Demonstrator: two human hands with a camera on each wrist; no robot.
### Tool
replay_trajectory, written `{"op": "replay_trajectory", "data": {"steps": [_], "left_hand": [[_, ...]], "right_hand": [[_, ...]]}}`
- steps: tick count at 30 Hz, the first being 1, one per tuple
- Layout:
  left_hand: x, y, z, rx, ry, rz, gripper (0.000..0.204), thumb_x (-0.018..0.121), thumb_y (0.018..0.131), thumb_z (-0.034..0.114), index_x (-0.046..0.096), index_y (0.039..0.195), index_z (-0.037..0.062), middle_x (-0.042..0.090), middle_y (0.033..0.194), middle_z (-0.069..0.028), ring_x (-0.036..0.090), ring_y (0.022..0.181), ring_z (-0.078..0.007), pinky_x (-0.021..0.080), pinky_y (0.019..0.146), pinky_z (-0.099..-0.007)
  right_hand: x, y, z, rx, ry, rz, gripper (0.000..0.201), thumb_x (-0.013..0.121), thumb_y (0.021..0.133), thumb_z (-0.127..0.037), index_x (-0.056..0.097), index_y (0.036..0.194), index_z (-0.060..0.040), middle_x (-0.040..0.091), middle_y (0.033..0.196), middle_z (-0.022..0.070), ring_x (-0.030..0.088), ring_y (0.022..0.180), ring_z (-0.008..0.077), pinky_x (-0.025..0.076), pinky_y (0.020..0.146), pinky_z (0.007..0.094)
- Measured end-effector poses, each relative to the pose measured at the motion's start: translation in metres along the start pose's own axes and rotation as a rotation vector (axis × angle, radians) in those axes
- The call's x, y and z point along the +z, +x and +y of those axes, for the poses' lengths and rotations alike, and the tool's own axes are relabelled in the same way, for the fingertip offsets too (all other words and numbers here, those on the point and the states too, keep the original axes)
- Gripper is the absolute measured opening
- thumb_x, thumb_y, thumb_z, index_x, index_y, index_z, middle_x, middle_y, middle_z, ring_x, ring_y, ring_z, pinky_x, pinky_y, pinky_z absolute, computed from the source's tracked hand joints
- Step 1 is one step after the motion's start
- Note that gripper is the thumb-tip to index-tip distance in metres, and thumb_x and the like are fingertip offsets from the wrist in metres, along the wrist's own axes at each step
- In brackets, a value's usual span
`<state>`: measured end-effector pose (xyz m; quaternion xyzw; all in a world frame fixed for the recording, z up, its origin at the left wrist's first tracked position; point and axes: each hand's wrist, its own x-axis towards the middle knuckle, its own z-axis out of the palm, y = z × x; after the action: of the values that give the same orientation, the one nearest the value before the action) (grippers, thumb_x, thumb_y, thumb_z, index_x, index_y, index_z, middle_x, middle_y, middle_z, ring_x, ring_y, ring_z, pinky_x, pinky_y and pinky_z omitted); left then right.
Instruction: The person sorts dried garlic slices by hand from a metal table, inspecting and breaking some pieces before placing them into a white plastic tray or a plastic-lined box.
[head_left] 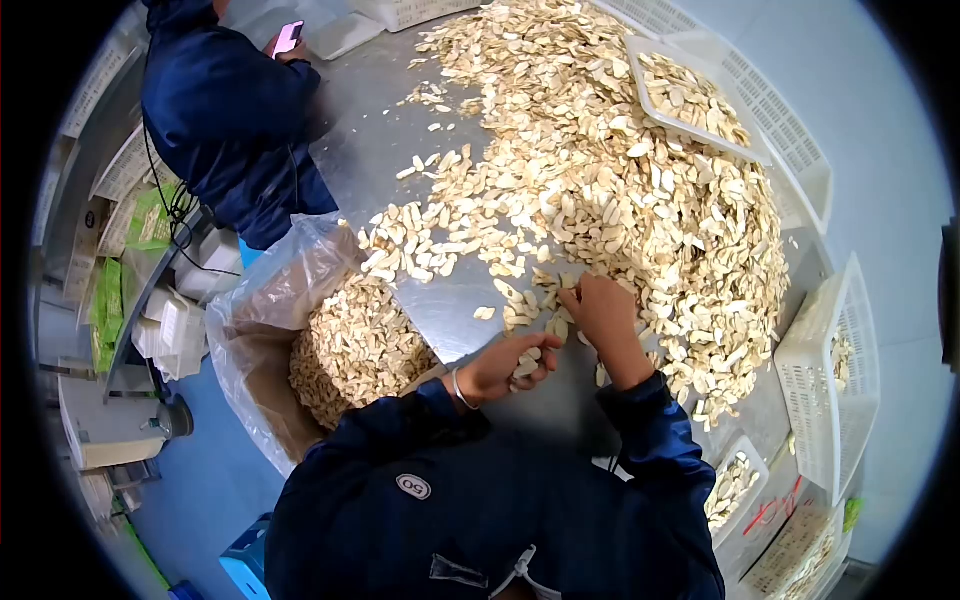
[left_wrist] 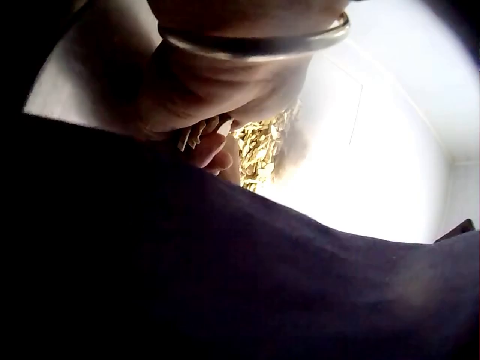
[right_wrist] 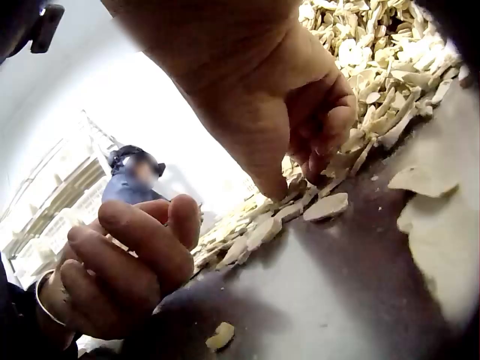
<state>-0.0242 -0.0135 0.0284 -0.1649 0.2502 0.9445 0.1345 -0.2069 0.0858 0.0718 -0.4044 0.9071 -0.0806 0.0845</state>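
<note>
Pale, flat, oval dried slices form a large pile (head_left: 610, 200) across the metal table. My left hand (head_left: 500, 368), with a bangle (head_left: 462, 390) at its wrist, is held palm up near the table's front edge. Its curled fingers hold a few slices (head_left: 526, 362), which also show in the left wrist view. Just to the right, my right hand (head_left: 606, 312) reaches down to the pile's near edge. In the right wrist view, the thumb and fingers of that hand (right_wrist: 300, 112) pinch at a slice (right_wrist: 296, 187) among others lying on the table.
A lined box (head_left: 270, 380) full of slices stands left of the table (head_left: 380, 120). Another person (head_left: 230, 110) holds a phone (head_left: 288, 38) at the far left. A white tray (head_left: 640, 85) lies on the pile, and white baskets (head_left: 815, 400) line the right side.
</note>
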Motion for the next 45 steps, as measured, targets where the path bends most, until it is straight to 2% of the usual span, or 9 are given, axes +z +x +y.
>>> {"op": "replay_trajectory", "data": {"steps": [11,17,20,23,27,31,36,39,45], "left_hand": [[-0.006,0.001,0.001,-0.035,-0.045,0.000,0.034,0.041,0.109,0.029,0.051,0.127,0.0031,0.058,0.092,-0.0051,0.050,0.066,-0.0087,0.037,0.050,-0.0206],[0.001,-0.001,0.005,-0.022,-0.024,0.018,0.033,0.043,0.108,0.031,0.053,0.124,0.0038,0.059,0.091,-0.0045,0.050,0.066,-0.0086,0.038,0.050,-0.0214],[-0.001,-0.002,0.002,-0.001,-0.044,0.023,0.033,0.043,0.108,0.031,0.053,0.123,0.0038,0.059,0.091,-0.0044,0.050,0.065,-0.0087,0.038,0.050,-0.0218],[-0.006,0.001,0.000,-0.002,-0.016,0.014,0.034,0.041,0.109,0.031,0.053,0.124,0.0034,0.059,0.090,-0.0048,0.050,0.065,-0.0088,0.039,0.050,-0.0219],[-0.005,0.004,0.001,-0.020,-0.042,-0.005,0.032,0.041,0.109,0.031,0.054,0.123,0.0047,0.060,0.090,-0.0048,0.051,0.065,-0.0090,0.039,0.049,-0.0219],[-0.006,0.007,0.001,-0.059,-0.027,0.005,0.031,0.044,0.109,0.030,0.056,0.122,0.0055,0.060,0.090,-0.0043,0.052,0.066,-0.0091,0.039,0.049,-0.0219],[0.002,-0.002,0.006,-0.032,0.000,0.086,0.032,0.051,0.106,0.031,0.057,0.120,0.0038,0.060,0.091,-0.0047,0.050,0.066,-0.0109,0.036,0.048,-0.0221],[0.007,-0.003,0.007,0.026,0.022,0.038,0.031,0.051,0.106,0.030,0.058,0.119,0.0024,0.060,0.091,-0.0050,0.049,0.067,-0.0104,0.034,0.047,-0.0223],[0.004,0.000,0.010,-0.031,-0.045,0.023,0.030,0.052,0.106,0.027,0.056,0.119,0.0010,0.060,0.089,-0.0070,0.052,0.067,-0.0113,0.036,0.048,-0.0227]], "right_hand": [[-0.013,-0.005,0.003,-0.174,0.551,0.064,0.015,0.070,0.089,-0.018,0.067,0.093,-0.0035,0.068,0.075,0.0105,0.068,0.069,0.0249,0.052,0.062,0.0353],[-0.056,-0.004,0.008,-0.257,0.547,-0.557,0.021,0.065,0.094,-0.025,0.070,0.097,-0.0042,0.068,0.070,0.0136,0.068,0.066,0.0253,0.053,0.066,0.0355],[-0.074,0.010,0.036,-0.130,0.983,-0.314,0.012,0.063,0.092,-0.014,0.069,0.089,-0.0041,0.070,0.078,0.0058,0.065,0.070,0.0160,0.054,0.068,0.0312],[-0.116,0.021,0.044,0.069,1.403,0.356,0.016,0.061,0.098,-0.015,0.070,0.092,-0.0035,0.066,0.082,0.0023,0.058,0.068,0.0113,0.047,0.064,0.0222],[-0.087,0.015,0.056,0.022,0.690,0.381,0.016,0.065,0.097,-0.018,0.069,0.108,-0.0067,0.061,0.070,0.0010,0.058,0.067,0.0125,0.049,0.061,0.0293],[-0.029,0.000,0.068,-0.287,0.064,0.345,0.015,0.070,0.084,-0.012,0.072,0.098,-0.0054,0.065,0.093,0.0153,0.063,0.090,0.0325,0.052,0.079,0.0418],[-0.007,-0.006,0.065,-0.283,0.049,0.282,0.008,0.068,0.081,-0.009,0.070,0.087,-0.0047,0.067,0.091,0.0141,0.063,0.092,0.0349,0.052,0.080,0.0451],[-0.031,-0.010,0.054,-0.242,0.341,-0.074,0.008,0.069,0.082,-0.011,0.071,0.088,-0.0063,0.067,0.085,0.0142,0.065,0.082,0.0346,0.053,0.075,0.0450],[-0.032,0.007,0.077,-0.113,0.163,0.305,0.014,0.067,0.086,-0.012,0.069,0.099,-0.0084,0.066,0.089,0.0135,0.066,0.082,0.0343,0.053,0.071,0.0442]]}}
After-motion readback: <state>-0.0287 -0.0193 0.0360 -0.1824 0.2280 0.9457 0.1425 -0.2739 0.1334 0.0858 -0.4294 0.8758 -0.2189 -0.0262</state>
